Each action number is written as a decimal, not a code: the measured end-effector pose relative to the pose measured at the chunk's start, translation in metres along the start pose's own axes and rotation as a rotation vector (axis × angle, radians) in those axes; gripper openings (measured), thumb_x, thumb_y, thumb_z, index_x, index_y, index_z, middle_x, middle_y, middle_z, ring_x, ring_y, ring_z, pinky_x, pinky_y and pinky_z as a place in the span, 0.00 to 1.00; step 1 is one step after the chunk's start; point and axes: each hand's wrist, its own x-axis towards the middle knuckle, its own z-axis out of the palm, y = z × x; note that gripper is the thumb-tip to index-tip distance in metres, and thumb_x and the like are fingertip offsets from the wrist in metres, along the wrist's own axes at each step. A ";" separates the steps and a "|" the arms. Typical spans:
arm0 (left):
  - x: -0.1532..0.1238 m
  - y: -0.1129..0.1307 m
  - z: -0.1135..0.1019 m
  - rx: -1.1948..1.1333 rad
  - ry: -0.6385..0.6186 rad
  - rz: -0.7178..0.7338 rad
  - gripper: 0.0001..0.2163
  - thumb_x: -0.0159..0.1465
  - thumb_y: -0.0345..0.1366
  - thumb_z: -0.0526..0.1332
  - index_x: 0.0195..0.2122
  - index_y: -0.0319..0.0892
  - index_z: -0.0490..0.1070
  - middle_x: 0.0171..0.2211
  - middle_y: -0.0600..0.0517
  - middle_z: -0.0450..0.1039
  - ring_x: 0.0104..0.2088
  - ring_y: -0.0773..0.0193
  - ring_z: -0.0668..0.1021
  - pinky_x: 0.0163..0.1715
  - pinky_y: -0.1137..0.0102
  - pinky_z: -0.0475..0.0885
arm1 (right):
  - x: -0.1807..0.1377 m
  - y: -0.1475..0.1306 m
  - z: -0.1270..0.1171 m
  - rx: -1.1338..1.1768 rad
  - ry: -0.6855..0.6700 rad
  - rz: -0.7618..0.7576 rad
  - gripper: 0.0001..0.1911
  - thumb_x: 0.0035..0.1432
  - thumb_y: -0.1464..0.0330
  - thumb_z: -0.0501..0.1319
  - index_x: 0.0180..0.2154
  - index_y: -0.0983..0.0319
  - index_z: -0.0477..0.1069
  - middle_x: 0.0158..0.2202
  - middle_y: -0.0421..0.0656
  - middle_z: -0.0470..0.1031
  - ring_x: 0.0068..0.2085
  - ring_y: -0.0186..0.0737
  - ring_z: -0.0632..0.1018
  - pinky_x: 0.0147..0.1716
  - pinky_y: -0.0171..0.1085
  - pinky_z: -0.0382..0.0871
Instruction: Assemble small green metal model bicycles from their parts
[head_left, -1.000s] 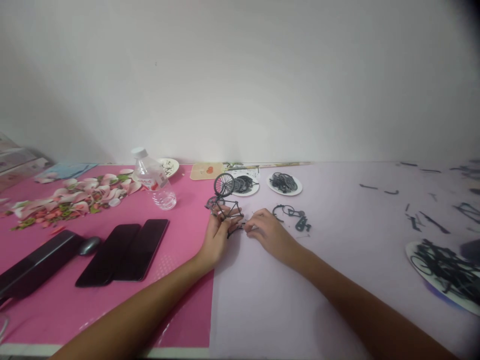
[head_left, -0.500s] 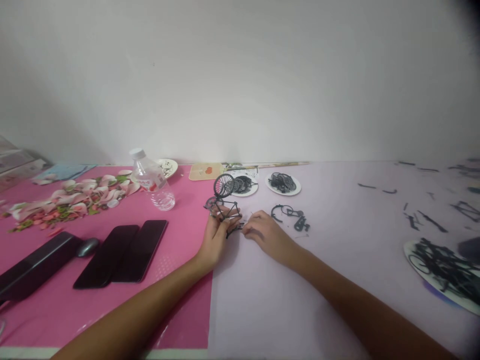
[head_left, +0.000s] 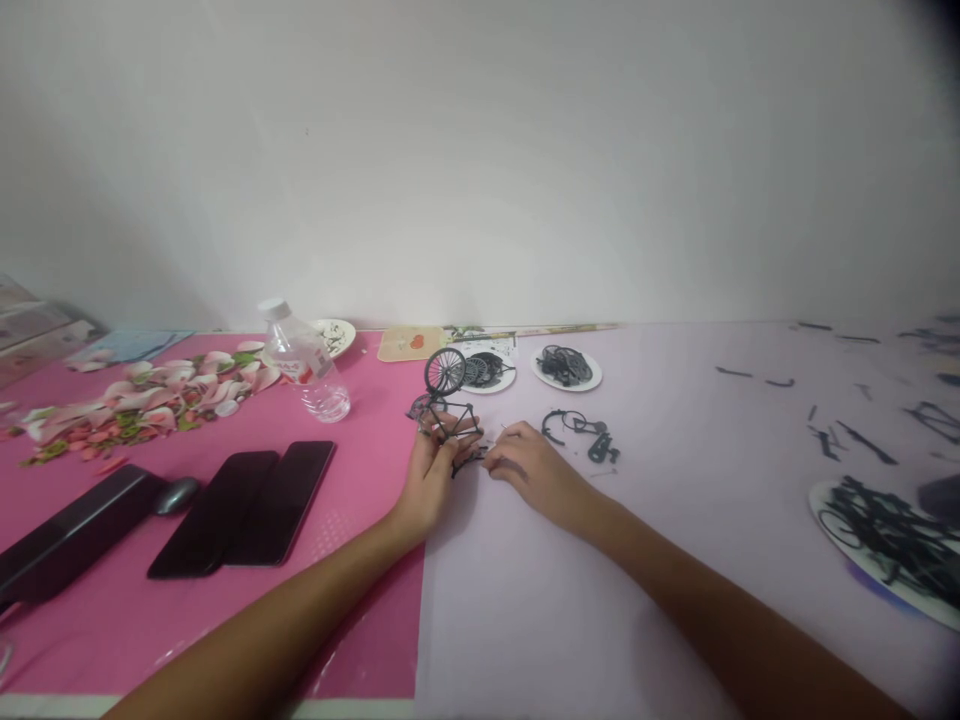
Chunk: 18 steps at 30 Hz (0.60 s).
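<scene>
A small black model bicycle (head_left: 459,422) with a spoked wheel sticking up is gripped in my left hand (head_left: 429,474), above the border between the pink and pale mats. My right hand (head_left: 534,464) is close by on the right, its fingertips pinched near the model's lower dark parts. Whatever lies between those fingertips is too small to make out. To the right of that hand, loose black bicycle parts (head_left: 600,445) rest on the pale mat, with a thin ring among them.
Two white plates of black parts, a left plate (head_left: 511,378) and a right plate (head_left: 598,380), stand behind my hands. Two dark phones (head_left: 281,505), a clear bottle (head_left: 326,390) and pink petals (head_left: 157,400) lie left. Another plate (head_left: 819,495) with black pieces is far right.
The model bicycle's upright wheel has shifted very slightly to the left. Both hands stay in nearly the same place.
</scene>
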 end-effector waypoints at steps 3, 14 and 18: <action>0.000 0.000 0.000 -0.003 -0.002 0.000 0.14 0.66 0.41 0.65 0.48 0.44 0.62 0.57 0.41 0.75 0.56 0.47 0.80 0.61 0.44 0.71 | -0.001 0.002 0.000 -0.009 0.007 -0.009 0.09 0.64 0.77 0.65 0.40 0.57 0.79 0.41 0.43 0.82 0.52 0.46 0.74 0.55 0.47 0.70; -0.001 -0.002 -0.002 0.010 -0.028 0.035 0.14 0.68 0.42 0.65 0.48 0.44 0.62 0.58 0.41 0.75 0.58 0.48 0.79 0.61 0.46 0.71 | 0.003 0.003 -0.006 -0.117 0.109 -0.061 0.04 0.67 0.72 0.65 0.40 0.58 0.78 0.41 0.44 0.82 0.51 0.47 0.73 0.54 0.48 0.69; -0.002 -0.001 -0.001 0.011 -0.038 0.040 0.13 0.68 0.42 0.64 0.48 0.44 0.64 0.58 0.41 0.76 0.57 0.48 0.80 0.62 0.47 0.71 | 0.007 0.015 -0.034 -0.332 0.183 0.018 0.05 0.68 0.71 0.63 0.42 0.59 0.78 0.43 0.45 0.82 0.51 0.51 0.73 0.53 0.51 0.67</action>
